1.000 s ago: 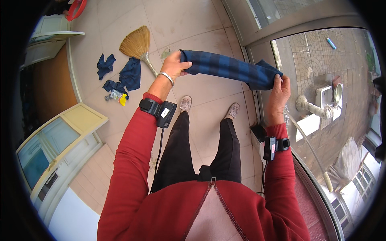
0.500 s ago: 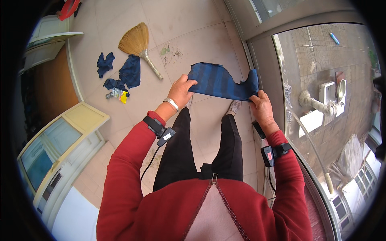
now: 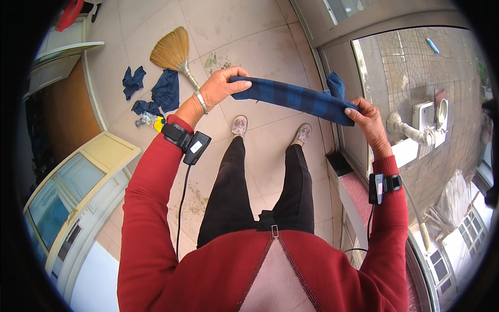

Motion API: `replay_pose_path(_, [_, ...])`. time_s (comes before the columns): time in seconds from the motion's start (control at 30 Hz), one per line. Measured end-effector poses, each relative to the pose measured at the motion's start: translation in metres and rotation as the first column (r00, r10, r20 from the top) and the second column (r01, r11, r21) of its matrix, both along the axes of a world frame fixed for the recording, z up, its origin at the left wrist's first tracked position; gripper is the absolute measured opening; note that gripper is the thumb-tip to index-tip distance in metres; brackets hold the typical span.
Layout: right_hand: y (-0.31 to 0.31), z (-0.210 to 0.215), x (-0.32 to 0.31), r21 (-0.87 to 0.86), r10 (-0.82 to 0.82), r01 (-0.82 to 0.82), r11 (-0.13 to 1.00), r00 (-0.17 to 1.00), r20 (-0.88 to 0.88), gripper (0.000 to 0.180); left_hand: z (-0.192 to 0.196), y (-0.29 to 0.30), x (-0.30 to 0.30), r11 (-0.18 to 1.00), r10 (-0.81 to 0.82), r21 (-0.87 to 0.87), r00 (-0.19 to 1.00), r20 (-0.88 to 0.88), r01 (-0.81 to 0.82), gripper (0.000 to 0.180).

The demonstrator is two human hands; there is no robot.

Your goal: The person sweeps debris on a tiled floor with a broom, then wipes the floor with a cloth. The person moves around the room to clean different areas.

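Note:
A dark blue striped piece of cloth stretches in a band between my two hands, above my feet. My left hand pinches its left end, thumb on top. At the right end, my right hand grips it with the thumb pressed on the fabric. A loose flap of the cloth sticks up behind the band near my right hand. On the tiled floor to the left lie more dark blue cloth scraps, apart from my hands.
A straw broom lies on the floor beyond my left hand. Near the scraps rests a small clear and yellow packet. A yellow-framed cabinet door stands at left. A glass window runs along my right, and a red object is at far left.
Both hands have risen and moved farther apart. The cloth, broader and hanging as a sheet before, now shows as a narrow, taut band.

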State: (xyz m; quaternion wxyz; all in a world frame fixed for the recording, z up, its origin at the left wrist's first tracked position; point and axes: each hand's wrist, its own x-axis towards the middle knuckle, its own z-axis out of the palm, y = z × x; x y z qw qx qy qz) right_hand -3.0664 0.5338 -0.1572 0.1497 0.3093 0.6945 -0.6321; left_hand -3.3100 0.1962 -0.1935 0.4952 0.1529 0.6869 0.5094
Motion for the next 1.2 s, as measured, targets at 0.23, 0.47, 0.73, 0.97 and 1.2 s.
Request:
replay_pose_path(0.23, [-0.021, 0.028, -0.008, 0.26, 0.392, -0.425, 0.867, 0.904, 0.171, 0.046, 0.062, 0.038, 0.014, 0.96, -0.248, 0.095, 0.958, -0.147, 0.263, 0.021])
replay_pose_path(0.47, [-0.108, -0.011, -0.08, -0.318, 0.15, -0.131, 0.939, 0.988, 0.034, 0.039, 0.035, 0.098, -0.017, 0.931, -0.205, 0.183, 0.869, -0.451, 0.315, 0.039])
replay_pose_path(0.73, [-0.125, -0.007, -0.014, -0.889, -0.493, 0.367, 0.273, 0.847, 0.198, 0.062, -0.061, -0.043, 0.063, 0.894, 0.391, -0.268, 0.917, 0.081, -0.358, 0.066])
replay_pose_path(0.97, [-0.106, -0.038, -0.003, -0.794, -0.606, 0.575, 0.199, 0.709, 0.361, 0.061, -0.054, -0.011, 0.122, 0.861, 0.325, -0.08, 0.422, 0.846, -0.503, 0.076])
replay_pose_path(1.2, [-0.093, -0.04, -0.001, -0.846, -0.646, 0.455, 0.278, 0.741, 0.186, 0.064, -0.052, -0.018, 0.113, 0.883, 0.262, 0.04, 0.563, 0.784, -0.467, 0.051])
